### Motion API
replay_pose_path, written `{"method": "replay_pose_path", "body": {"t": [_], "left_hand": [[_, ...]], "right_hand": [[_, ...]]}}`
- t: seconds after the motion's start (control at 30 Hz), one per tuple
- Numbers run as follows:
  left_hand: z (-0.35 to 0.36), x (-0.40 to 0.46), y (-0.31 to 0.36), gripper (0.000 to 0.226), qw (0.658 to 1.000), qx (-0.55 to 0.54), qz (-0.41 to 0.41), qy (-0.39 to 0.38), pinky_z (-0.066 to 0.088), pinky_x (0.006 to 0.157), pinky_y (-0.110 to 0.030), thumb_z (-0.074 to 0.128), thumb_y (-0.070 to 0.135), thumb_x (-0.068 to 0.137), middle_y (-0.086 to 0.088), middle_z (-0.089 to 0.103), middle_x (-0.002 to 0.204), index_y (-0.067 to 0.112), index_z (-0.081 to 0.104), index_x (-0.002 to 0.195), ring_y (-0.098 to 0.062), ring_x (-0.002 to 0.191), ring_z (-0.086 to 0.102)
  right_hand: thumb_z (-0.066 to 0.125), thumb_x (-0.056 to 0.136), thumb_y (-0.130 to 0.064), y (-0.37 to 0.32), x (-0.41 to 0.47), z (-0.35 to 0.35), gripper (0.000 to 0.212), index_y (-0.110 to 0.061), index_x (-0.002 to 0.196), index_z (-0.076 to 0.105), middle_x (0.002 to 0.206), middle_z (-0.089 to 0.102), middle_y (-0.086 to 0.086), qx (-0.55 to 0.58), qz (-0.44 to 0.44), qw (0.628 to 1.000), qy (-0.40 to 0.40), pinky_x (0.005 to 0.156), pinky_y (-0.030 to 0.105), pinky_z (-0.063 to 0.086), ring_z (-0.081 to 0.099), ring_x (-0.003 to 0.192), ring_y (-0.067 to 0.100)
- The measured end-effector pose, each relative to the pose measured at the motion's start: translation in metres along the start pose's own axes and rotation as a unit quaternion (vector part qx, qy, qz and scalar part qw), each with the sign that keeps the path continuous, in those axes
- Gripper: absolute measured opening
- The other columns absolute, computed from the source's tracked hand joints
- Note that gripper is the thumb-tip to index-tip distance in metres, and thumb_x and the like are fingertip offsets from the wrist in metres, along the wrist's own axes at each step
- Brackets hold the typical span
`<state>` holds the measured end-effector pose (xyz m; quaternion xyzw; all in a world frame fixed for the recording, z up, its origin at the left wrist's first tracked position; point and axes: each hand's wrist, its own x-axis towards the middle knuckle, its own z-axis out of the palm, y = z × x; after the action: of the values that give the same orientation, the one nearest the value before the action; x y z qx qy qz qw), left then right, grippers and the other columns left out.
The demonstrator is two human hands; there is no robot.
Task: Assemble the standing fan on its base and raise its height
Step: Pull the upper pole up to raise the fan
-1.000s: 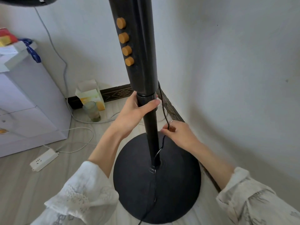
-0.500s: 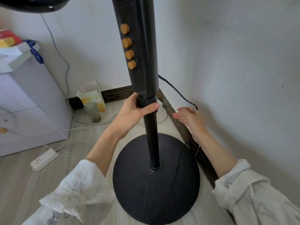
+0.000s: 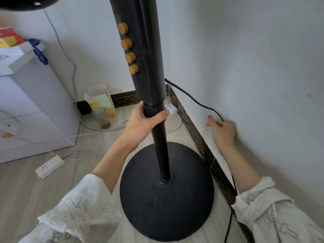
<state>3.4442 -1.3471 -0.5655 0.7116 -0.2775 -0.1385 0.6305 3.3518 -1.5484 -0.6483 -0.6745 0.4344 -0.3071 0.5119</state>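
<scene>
Cabinet, white, far left of frame, with coloured boxes and a blue strap on its top. Power strip, white, on the floor at lower left, its thin white cord looping toward the cabinet. Carton, yellow and white, flaps up, against the skirting board left of centre; drinking glass just in front of it.

Left hand, centre frame — fingers and thumb wrapped round the slim pole directly under the collar where the thicker control column begins. Four orange knobs run down the column's left face. Pole stands upright, seated in the middle of the round black base, which rests on the floor at lower centre, close to the right wall. White plug block behind the pole, just beside the thumb.

Black power cable, right of centre, runs from behind the column along the wall to the right hand, then drops past the base at lower right. Right hand is motion-blurred against the wall, fingers extended toward the cable — whether they pinch it, I cannot tell. White lace-trimmed sleeves at both lower corners.
</scene>
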Motion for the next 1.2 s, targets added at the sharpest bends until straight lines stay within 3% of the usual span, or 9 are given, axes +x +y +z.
{"method": "replay_pose_path", "body": {"t": [0.2,0.3,0.37,0.43,0.57,0.93,1.0,1.13,1.2], "left_hand": [[-0.003,0.0,0.005,0.037,0.999,-0.014,-0.006,-0.031,0.052,0.077,-0.02,0.074,0.022,0.073,-0.003,0.067,0.096,0.015,0.058,0.105,-0.01,0.084,0.065],[-0.002,0.002,0.011,0.029,1.0,-0.006,0.007,-0.026,0.05,0.067,-0.014,0.075,0.022,0.073,0.003,0.064,0.082,0.014,0.059,0.097,-0.006,0.074,0.064],[0.001,0.004,0.013,0.019,0.999,-0.012,0.019,-0.035,0.051,0.064,-0.019,0.073,0.017,0.074,0.001,0.061,0.072,0.009,0.06,0.086,-0.011,0.068,0.061],[0.003,0.005,0.013,0.012,0.998,-0.044,0.024,-0.037,0.052,0.064,-0.024,0.072,0.01,0.074,-0.001,0.061,0.07,0.008,0.062,0.081,-0.013,0.065,0.058],[0.001,0.008,0.013,0.014,0.997,-0.048,0.029,-0.049,0.056,0.068,-0.027,0.071,0.006,0.073,-0.01,0.068,0.083,0.019,0.067,0.077,-0.018,0.07,0.062],[0.039,0.0,0.013,0.024,0.974,-0.018,0.04,0.223,0.048,0.048,-0.014,0.069,0.011,0.067,0.003,0.058,0.064,0.02,0.053,0.082,-0.008,0.053,0.056],[0.028,0.002,0.013,0.022,0.986,-0.03,0.033,0.163,0.049,0.051,-0.014,0.071,0.011,0.069,0.006,0.061,0.062,0.018,0.056,0.082,-0.006,0.054,0.058],[-0.013,0.015,0.017,0.017,0.987,-0.013,0.009,-0.159,0.055,0.076,-0.031,0.072,0.014,0.07,-0.004,0.068,0.084,0.018,0.065,0.085,-0.021,0.084,0.065],[-0.013,0.016,0.017,0.014,0.99,-0.009,0.016,-0.143,0.054,0.074,-0.032,0.07,0.009,0.071,-0.008,0.065,0.081,0.014,0.063,0.082,-0.022,0.078,0.064]], "right_hand": [[0.06,0.086,-0.022,-0.014,-0.02,0.029,0.02,-0.016,0.104,0.063,0.102,0.063,0.0,0.019,-0.034,0.985,-0.17,0.082,0.016,0.044,0.057,0.087,0.009],[0.066,0.083,-0.017,-0.025,-0.034,0.034,0.033,-0.023,0.114,0.057,0.117,0.062,0.005,0.125,0.036,0.888,-0.442,0.095,0.036,0.048,0.06,0.107,0.017],[0.071,0.077,-0.02,-0.03,-0.043,0.041,0.047,-0.022,0.12,0.052,0.118,0.062,0.002,0.101,0.036,0.837,-0.536,0.098,0.037,0.046,0.059,0.113,0.019],[0.074,0.071,-0.027,-0.03,-0.059,0.057,0.044,-0.017,0.11,0.056,0.107,0.065,0.003,0.021,-0.029,0.865,-0.501,0.089,0.029,0.048,0.062,0.101,0.017],[0.072,0.071,-0.026,-0.017,-0.088,0.094,0.023,-0.018,0.077,0.051,0.065,0.055,-0.005,0.041,-0.086,0.956,-0.279,0.052,0.015,0.042,0.054,0.057,0.009],[0.067,0.076,-0.01,-0.007,-0.09,0.114,0.017,-0.012,0.077,0.05,0.065,0.053,-0.006,0.104,-0.095,0.964,-0.224,0.044,0.005,0.038,0.053,0.051,-0.008],[0.068,0.074,-0.012,-0.008,-0.089,0.112,0.017,-0.013,0.079,0.052,0.068,0.056,-0.004,0.104,-0.091,0.964,-0.226,0.046,0.006,0.039,0.055,0.055,0.001],[0.068,0.069,-0.013,-0.01,-0.087,0.11,0.02,-0.019,0.077,0.051,0.068,0.052,-0.002,0.096,-0.091,0.96,-0.245,0.051,0.017,0.043,0.051,0.058,0.011],[0.067,0.068,-0.013,-0.009,-0.088,0.11,0.02,-0.019,0.076,0.05,0.066,0.051,-0.003,0.093,-0.091,0.962,-0.24,0.05,0.016,0.042,0.05,0.057,0.011]]}}
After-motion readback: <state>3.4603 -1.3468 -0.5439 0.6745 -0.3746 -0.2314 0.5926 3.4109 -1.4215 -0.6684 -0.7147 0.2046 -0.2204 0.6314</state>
